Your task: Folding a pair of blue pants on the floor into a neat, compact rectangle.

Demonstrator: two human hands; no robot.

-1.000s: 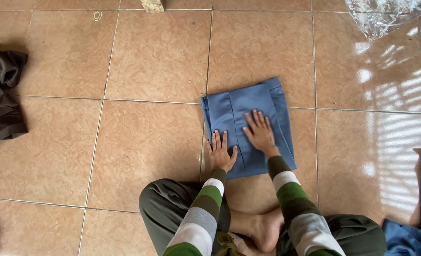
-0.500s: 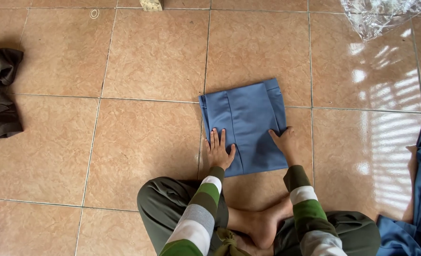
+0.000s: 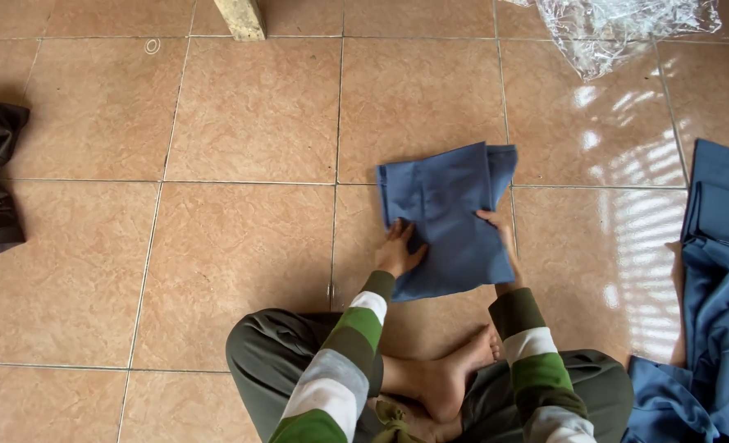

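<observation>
L hand flat, open on folded blue cloth; R hand grips its right edge, thumb on top; tile floor below.

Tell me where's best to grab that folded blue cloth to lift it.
Probably by the two side edges of the blue cloth, near its lower end, coming in from both sides. It lies flat on the tile floor, and the left hand and right hand already rest at those edges.
</observation>
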